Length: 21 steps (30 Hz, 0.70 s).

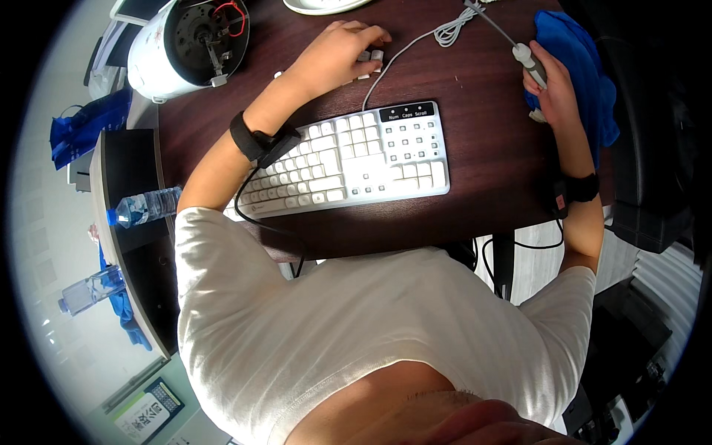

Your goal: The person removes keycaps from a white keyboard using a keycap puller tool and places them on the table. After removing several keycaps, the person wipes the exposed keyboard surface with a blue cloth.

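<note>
My left hand (347, 53) rests on the dark wooden table behind the keyboard, fingers curled at a small group of loose white keycaps (376, 57); whether it grips one cannot be told. In my right hand (550, 83) is a screwdriver with a grey and white handle (528, 62), its shaft pointing up and to the left. A white computer keyboard (334, 161) lies before me. Many keys are off its number pad (411, 139) and arrow area, where the switch stems show; a few keycaps sit at the pad's lower part.
An opened white rice cooker (158, 53) lies at the upper left. A white dish (325, 4) stands at the back. The coiled keyboard cable (453, 32) runs behind the keyboard. A blue cloth (589, 72) lies at the right edge. Plastic bottles (147, 207) stand at the left.
</note>
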Each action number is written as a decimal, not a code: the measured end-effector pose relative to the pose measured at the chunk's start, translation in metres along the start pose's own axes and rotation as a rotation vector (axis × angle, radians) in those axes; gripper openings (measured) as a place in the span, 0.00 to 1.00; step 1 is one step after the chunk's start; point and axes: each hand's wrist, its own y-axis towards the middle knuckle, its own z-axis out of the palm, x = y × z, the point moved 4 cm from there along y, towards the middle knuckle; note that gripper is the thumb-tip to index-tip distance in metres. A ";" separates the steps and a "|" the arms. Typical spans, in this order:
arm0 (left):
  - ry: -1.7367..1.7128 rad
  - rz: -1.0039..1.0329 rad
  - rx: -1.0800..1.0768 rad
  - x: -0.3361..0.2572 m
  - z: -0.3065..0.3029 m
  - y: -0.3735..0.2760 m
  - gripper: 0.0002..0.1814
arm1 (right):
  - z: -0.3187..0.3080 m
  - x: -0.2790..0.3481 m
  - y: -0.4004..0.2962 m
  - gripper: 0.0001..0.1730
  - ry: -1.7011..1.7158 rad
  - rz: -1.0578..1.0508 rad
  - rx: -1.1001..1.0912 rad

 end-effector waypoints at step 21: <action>0.058 0.057 0.000 -0.007 0.004 0.002 0.20 | 0.001 0.000 -0.001 0.16 -0.012 -0.010 -0.012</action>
